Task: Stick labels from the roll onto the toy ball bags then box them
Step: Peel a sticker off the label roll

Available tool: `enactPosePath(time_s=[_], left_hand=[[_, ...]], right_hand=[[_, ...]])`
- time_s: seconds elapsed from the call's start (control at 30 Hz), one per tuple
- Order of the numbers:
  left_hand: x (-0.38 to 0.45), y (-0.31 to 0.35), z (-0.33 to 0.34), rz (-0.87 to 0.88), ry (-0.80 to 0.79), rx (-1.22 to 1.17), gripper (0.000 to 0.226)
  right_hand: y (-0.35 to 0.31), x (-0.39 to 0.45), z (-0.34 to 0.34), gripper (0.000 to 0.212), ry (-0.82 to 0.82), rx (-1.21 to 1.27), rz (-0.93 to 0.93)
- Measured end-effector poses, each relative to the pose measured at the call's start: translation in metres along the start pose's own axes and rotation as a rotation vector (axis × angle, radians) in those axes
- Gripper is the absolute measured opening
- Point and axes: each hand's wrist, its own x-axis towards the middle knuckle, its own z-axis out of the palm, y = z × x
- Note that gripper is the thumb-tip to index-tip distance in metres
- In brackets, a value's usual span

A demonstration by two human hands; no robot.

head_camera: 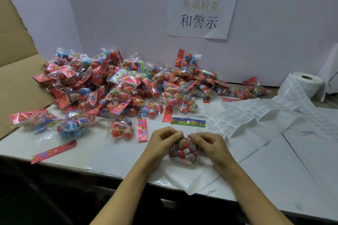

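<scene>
Toy ball bag (183,150) of clear film, holding red and blue balls, near the table's front edge, about midway along it, lying on a white sheet of backing paper (184,177) that curls over that edge. Left hand (161,140) at the bag's left side, fingers curled in, fingertips pinching the film at its top. Right hand (206,142) at the bag's right side, fingers likewise curled, thumb and fingertips pressed to the bag; whether a label sits under them cannot be told. Both hands nearly touching each other above the bag.

Label roll (303,86) at the table's far right corner, lying on its side, with its strip of labels (243,115) unwound leftward across the table and crumpled, ending just beside the right hand. Pile of bags (117,86) heaped along the far edge from the left corner to past the middle, touching the white back wall. One separate bag (121,129) with a red header card just left of the left hand. Green header card (188,122) flat just beyond the hands. Loose red card (54,151) near the front left corner.

Cardboard box (16,71), flaps open, against the table's left edge. Paper sign (201,11) with printed characters on the back wall.
</scene>
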Motion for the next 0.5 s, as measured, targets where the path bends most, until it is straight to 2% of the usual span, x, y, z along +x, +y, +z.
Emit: enactPosePath(time_s=[0.17, 0.5], left_hand=[[-0.0018, 0.0016, 0.0027, -0.048, -0.038, 0.0, 0.02], [0.0, -0.0021, -0.0006, -0.036, -0.066, 0.064, 0.023]], right_hand=[[-0.001, 0.0008, -0.0019, 0.033, 0.008, 0.097, 0.044], [-0.0035, 0.0006, -0.0027, 0.036, 0.047, 0.161, 0.058]])
